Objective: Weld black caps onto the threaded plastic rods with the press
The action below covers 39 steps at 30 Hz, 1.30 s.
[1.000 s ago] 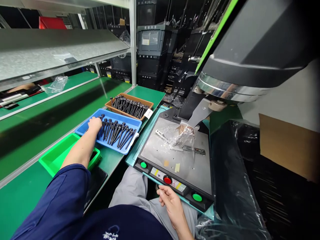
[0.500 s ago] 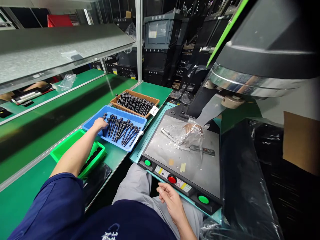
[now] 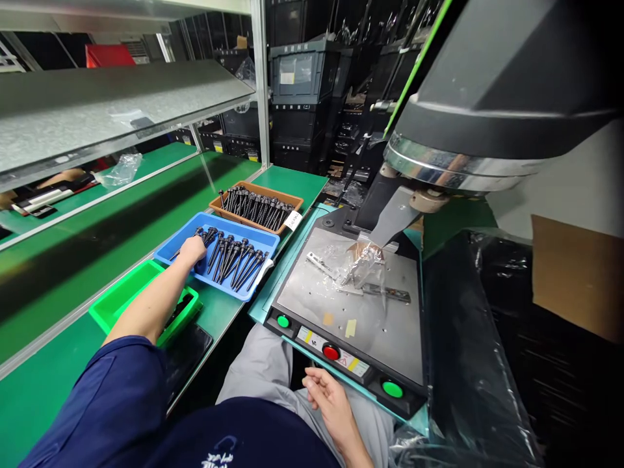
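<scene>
My left hand (image 3: 193, 249) reaches into the blue tray (image 3: 168, 250), its closed fingers at the black long-stemmed parts (image 3: 234, 255) on the tray's left side; what it grips is partly hidden. Several such parts lie side by side in the tray. My right hand (image 3: 324, 392) rests above my lap, fingers curled together, just in front of the machine's front panel; nothing can be made out in it. A brown tray (image 3: 287, 196) behind the blue one holds many similar parts. The green bin (image 3: 104, 311) stands under my left forearm with small black pieces inside.
On the right a machine has a metal plate (image 3: 302, 286) with plastic film (image 3: 361, 266) on it, green buttons (image 3: 392, 389) and a red button (image 3: 331, 351). Its large head (image 3: 487, 123) overhangs the plate. A dark phone-like slab (image 3: 192, 351) lies by the bench edge.
The view has shifted slightly. My left hand has moved a little further over the parts at the blue tray's left side. My right hand stays nearly the same.
</scene>
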Motion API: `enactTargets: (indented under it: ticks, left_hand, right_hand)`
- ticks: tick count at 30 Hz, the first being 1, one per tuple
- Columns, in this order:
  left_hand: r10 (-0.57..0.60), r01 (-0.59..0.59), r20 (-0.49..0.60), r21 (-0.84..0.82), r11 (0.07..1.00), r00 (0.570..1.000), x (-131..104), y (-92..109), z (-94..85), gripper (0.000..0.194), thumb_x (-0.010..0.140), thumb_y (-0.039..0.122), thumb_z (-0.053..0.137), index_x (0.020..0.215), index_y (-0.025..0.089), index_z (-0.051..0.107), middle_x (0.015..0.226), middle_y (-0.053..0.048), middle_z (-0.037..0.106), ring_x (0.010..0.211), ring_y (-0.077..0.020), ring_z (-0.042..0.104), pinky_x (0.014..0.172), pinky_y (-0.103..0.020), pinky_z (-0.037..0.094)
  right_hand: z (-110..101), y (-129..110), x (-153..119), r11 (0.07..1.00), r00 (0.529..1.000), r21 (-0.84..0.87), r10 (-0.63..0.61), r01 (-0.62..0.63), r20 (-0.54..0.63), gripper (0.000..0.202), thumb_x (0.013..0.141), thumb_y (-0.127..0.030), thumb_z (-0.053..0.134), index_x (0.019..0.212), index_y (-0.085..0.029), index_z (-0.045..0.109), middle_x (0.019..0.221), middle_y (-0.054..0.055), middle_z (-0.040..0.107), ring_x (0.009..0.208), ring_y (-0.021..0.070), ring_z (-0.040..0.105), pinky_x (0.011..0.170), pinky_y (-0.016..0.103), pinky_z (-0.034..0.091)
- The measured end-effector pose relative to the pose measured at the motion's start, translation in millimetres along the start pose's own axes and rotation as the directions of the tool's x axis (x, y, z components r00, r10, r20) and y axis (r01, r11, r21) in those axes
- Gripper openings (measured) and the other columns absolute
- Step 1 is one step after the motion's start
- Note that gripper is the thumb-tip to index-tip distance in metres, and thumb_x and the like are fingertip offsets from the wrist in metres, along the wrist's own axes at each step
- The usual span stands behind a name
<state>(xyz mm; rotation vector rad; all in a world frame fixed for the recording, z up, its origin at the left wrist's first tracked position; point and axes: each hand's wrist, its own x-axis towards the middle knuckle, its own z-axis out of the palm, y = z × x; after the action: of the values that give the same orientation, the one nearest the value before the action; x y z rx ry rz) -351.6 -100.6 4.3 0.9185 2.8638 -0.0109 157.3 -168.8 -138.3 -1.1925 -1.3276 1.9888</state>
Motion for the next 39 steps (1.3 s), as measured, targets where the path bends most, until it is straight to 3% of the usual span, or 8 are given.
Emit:
enactTargets:
  ticks: [3, 8, 11, 14, 18, 30, 34, 39]
  left_hand:
    - [0.019, -0.018, -0.027, 0.012, 1.0, 0.999, -2.7, -5.4, 0.4, 0.035, 0.077, 0.023, 0.059, 0.106, 0.007, 0.07, 0.114, -0.026, 0.068, 0.109, -0.0361, 0.064, 0.091, -0.04, 0.051]
    - [-0.001, 0.001, 0.017, -0.005, 1.0, 1.0, -2.2, -21.2, -4.8, 0.032, 0.081, 0.036, 0.058, 0.094, 0.012, 0.074, 0.099, -0.019, 0.074, 0.098, -0.0321, 0.069, 0.084, -0.034, 0.054]
    - [-0.043, 0.043, -0.018, 0.003, 0.999, 0.999, -0.6, -32.6, -7.7, 0.042, 0.084, 0.042, 0.053, 0.103, 0.009, 0.072, 0.109, -0.023, 0.071, 0.107, -0.0351, 0.065, 0.087, -0.038, 0.053]
    - [-0.084, 0.084, 0.004, 0.013, 0.996, 0.996, 0.5, -38.8, -7.0, 0.045, 0.078, 0.042, 0.062, 0.103, 0.006, 0.071, 0.112, -0.027, 0.069, 0.107, -0.0378, 0.065, 0.086, -0.041, 0.053]
    - [-0.115, 0.115, 0.062, 0.003, 0.993, 0.991, 1.8, -35.7, -4.8, 0.046, 0.066, 0.037, 0.074, 0.102, 0.008, 0.072, 0.106, -0.025, 0.071, 0.097, -0.0371, 0.069, 0.077, -0.041, 0.056]
    - [-0.037, 0.035, -0.065, -0.045, 0.998, 0.997, 20.1, -16.1, -15.6, 0.037, 0.083, 0.037, 0.054, 0.107, 0.015, 0.071, 0.114, -0.021, 0.069, 0.108, -0.0353, 0.064, 0.087, -0.041, 0.052]
    - [-0.014, 0.007, -0.113, -0.069, 0.998, 0.993, 16.7, 2.5, 3.7, 0.064, 0.091, 0.051, 0.034, 0.13, 0.005, 0.057, 0.132, -0.029, 0.055, 0.125, -0.0386, 0.052, 0.101, -0.048, 0.042]
    - [-0.033, 0.031, -0.027, -0.077, 0.997, 0.999, 11.2, 17.6, 34.7, 0.083, 0.089, 0.058, 0.032, 0.151, 0.002, 0.027, 0.158, -0.03, 0.019, 0.144, -0.0437, 0.023, 0.106, -0.059, 0.032]
  right_hand:
    - [-0.2, -2.0, 0.0, 1.0, 1.0, 0.005, 0.002, -0.002, -0.003, 0.056, 0.07, -0.065, 0.072, 0.098, -0.016, 0.068, 0.083, 0.008, 0.065, 0.063, 0.0172, 0.056, 0.053, 0.027, 0.042]
    - [1.4, -2.5, 3.4, 1.0, 1.0, 0.004, 0.011, -0.011, -0.016, 0.057, 0.068, -0.066, 0.073, 0.097, -0.017, 0.069, 0.083, 0.008, 0.066, 0.063, 0.0178, 0.057, 0.054, 0.028, 0.042]
    - [3.1, -0.7, 5.5, 1.0, 1.0, -0.004, 0.01, -0.01, -0.004, 0.057, 0.068, -0.066, 0.073, 0.098, -0.017, 0.07, 0.084, 0.008, 0.066, 0.063, 0.0178, 0.057, 0.054, 0.028, 0.042]
    - [3.4, 2.3, 7.2, 1.0, 1.0, -0.019, 0.003, -0.002, 0.022, 0.056, 0.07, -0.065, 0.072, 0.099, -0.017, 0.069, 0.084, 0.008, 0.066, 0.064, 0.0179, 0.058, 0.054, 0.028, 0.043]
    - [1.3, 6.9, 8.3, 0.999, 1.0, -0.036, -0.001, 0.002, 0.023, 0.057, 0.071, -0.066, 0.07, 0.099, -0.017, 0.068, 0.082, 0.007, 0.064, 0.064, 0.0179, 0.058, 0.053, 0.028, 0.043]
    - [6.9, -4.0, 1.4, 1.0, 1.0, -0.021, 0.02, -0.02, 0.001, 0.056, 0.068, -0.066, 0.073, 0.096, -0.017, 0.07, 0.081, 0.007, 0.065, 0.062, 0.0168, 0.056, 0.053, 0.027, 0.041]
    - [7.7, -1.8, -0.8, 0.999, 0.999, -0.017, 0.031, -0.031, -0.017, 0.057, 0.069, -0.067, 0.072, 0.097, -0.017, 0.07, 0.082, 0.007, 0.066, 0.063, 0.0173, 0.057, 0.053, 0.028, 0.042]
    - [12.2, 2.1, -1.1, 0.998, 0.999, -0.044, 0.047, -0.047, 0.002, 0.06, 0.067, -0.069, 0.072, 0.096, -0.016, 0.069, 0.078, 0.005, 0.063, 0.061, 0.0154, 0.055, 0.052, 0.026, 0.039]
